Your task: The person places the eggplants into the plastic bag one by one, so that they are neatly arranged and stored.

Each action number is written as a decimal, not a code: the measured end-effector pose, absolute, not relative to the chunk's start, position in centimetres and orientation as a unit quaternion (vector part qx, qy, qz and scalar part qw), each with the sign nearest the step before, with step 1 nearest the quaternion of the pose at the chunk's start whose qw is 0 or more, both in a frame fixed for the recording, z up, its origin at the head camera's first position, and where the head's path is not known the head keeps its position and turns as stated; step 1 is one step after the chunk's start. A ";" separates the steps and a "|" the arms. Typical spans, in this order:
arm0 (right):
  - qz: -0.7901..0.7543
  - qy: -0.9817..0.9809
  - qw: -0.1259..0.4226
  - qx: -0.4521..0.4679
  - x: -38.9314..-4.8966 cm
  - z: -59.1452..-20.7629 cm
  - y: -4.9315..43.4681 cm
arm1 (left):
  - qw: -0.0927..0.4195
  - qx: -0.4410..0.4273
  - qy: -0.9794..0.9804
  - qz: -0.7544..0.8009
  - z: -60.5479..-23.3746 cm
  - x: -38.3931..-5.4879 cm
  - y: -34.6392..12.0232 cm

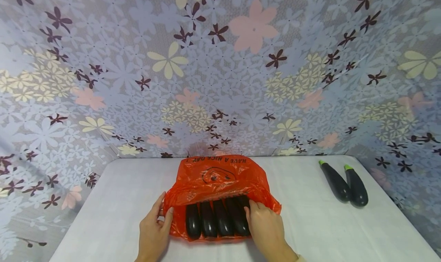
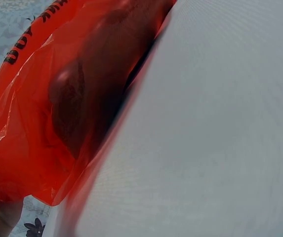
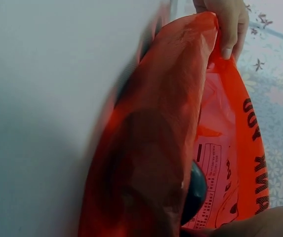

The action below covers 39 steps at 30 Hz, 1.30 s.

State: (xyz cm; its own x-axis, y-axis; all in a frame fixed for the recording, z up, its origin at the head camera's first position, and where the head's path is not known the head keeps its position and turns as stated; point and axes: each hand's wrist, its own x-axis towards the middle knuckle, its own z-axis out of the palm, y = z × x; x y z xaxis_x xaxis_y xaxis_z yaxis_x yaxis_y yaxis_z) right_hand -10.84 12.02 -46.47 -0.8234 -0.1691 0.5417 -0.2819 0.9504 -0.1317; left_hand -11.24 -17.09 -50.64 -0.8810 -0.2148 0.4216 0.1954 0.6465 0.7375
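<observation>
Lying in a red bag [image 1: 224, 189]: eggplants [image 1: 223, 221], with both hands applied.
The bag is set mid-table, at the white table's [image 1: 317, 231] near part, mouth spread, with lettering [image 1: 237, 160] shown upside down along its far flap. At least four eggplants are ranged side by side inside, rounded ends nearest. The bag's left edge is pinched narrowly between thumb and fingers by the left hand [image 1: 154, 225]. The right hand [image 1: 265, 223] is placed at the right of the mouth, beside the rightmost eggplants; its fingers are partly hidden, and whether anything is gripped cannot be told. A loose pair [image 1: 335, 182] is laid well apart at right, touching, green stalk ends pointed away. Flowered cloth [image 1: 253, 30] is hung behind.
</observation>
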 end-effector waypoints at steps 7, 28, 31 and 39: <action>0.124 -0.950 0.258 0.128 -11.1 -46.8 12.2 | 0.239 0.008 -0.875 -0.421 -50.6 -11.2 -17.1; 0.173 -0.955 0.211 0.118 -9.0 -45.6 13.6 | 0.253 0.001 -0.869 -0.424 -51.1 -11.3 -17.2; 0.193 -0.945 0.235 0.118 -8.8 -45.0 13.9 | 0.255 0.000 -0.868 -0.427 -51.0 -11.3 -17.2; 0.231 -0.917 0.299 0.130 -8.9 -43.8 15.1 | 0.250 0.000 -0.867 -0.430 -51.0 -11.3 -17.3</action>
